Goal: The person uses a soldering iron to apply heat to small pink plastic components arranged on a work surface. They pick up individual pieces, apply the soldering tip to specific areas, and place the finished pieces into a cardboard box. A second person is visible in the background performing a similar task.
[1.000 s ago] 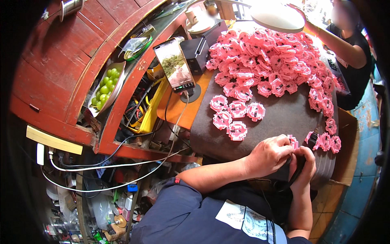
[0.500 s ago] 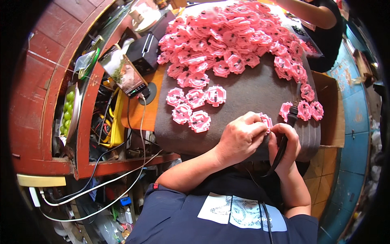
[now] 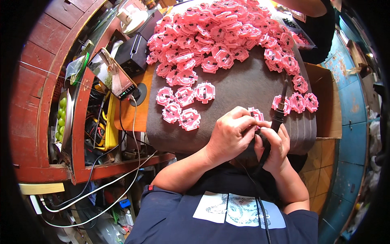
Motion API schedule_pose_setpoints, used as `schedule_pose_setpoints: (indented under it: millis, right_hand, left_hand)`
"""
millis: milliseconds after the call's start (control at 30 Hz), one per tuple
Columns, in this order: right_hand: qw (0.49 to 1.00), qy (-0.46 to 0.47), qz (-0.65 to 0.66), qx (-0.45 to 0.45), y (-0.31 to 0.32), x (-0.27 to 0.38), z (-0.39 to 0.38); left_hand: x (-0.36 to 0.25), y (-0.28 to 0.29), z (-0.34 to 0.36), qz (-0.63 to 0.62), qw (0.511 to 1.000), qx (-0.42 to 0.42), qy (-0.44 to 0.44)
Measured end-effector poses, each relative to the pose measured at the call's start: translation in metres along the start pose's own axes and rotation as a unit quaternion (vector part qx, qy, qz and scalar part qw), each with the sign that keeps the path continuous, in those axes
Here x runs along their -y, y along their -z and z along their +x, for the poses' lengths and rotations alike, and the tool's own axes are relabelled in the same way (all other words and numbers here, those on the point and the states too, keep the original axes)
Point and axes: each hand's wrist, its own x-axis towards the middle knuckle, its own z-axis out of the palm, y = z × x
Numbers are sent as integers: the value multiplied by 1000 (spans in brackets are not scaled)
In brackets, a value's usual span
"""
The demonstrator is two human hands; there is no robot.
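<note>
Above the near edge of the dark table [image 3: 239,85], a pink piece [image 3: 255,112] is pinched by the clamped fingertips of the left hand [image 3: 229,132], while a black pen-shaped tool [image 3: 277,121] is clasped in the right hand [image 3: 276,148] — whether anything is nipped between its thumb and forefinger cannot be told. Five loose pieces [image 3: 185,96] are laid toward the left edge, others [image 3: 297,103] beside the right, and the far side is covered by a pink heap [image 3: 211,36].
</note>
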Motion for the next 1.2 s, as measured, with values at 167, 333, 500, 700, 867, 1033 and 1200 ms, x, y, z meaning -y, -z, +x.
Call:
schedule_pose_setpoints:
  millis: [167,333,500,700,867,1033,1200]
  right_hand:
    - [999,-16,-10,27,4,1,1]
    - [999,-1,37,-11,23,0,-9]
    - [999,-23,45,-1,52,9,-20]
    - [999,-23,31,30,69,23,-20]
    - [999,-5,29,29,64,26,-18]
    - [999,-3,33,33,61,27,-17]
    - [999,-4,34,41,60,28,-17]
  left_hand:
    - [-1,-1,1,28,1000,-10,-11]
    - [-5,-1,4,47,999,-2,-5]
    - [-9,2,7,64,998,20,-1]
    - [-10,5,8,69,997,38,-12]
    - [-9,4,9,79,996,38,-30]
    - [-9,3,9,81,996,32,-28]
    - [-10,2,9,69,997,30,-24]
